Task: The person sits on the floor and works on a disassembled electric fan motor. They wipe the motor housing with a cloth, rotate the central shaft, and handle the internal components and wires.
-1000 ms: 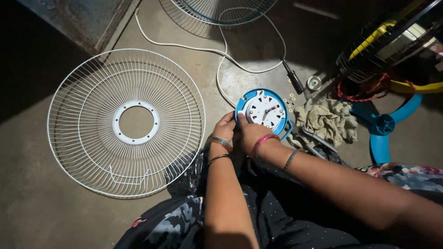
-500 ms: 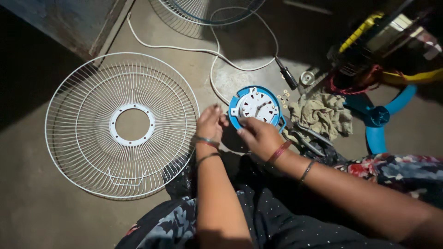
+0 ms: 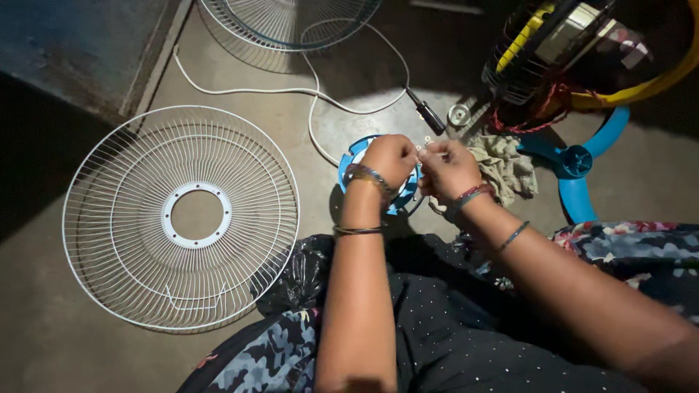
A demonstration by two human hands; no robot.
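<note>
Both hands have closed in over the round blue-and-white plastic fan motor housing (image 3: 378, 182) since the earlier frame, when the dial face lay largely uncovered. Left hand (image 3: 389, 160) now rests curled on top of the housing, seemingly steadying it against the concrete floor (image 3: 87, 356). Right hand (image 3: 445, 169) sits just beside it at the housing's right edge, fingertips pinched together on something small and pale; what it is cannot be told. White round wire fan guard (image 3: 180, 217) lies flat, well apart to the left, hub ring empty. Blue plastic fan blade (image 3: 575, 164) and crumpled grey rag (image 3: 506, 164) lie near the right hand. White power cord (image 3: 306, 91) loops behind. No containers are identifiable.
</note>
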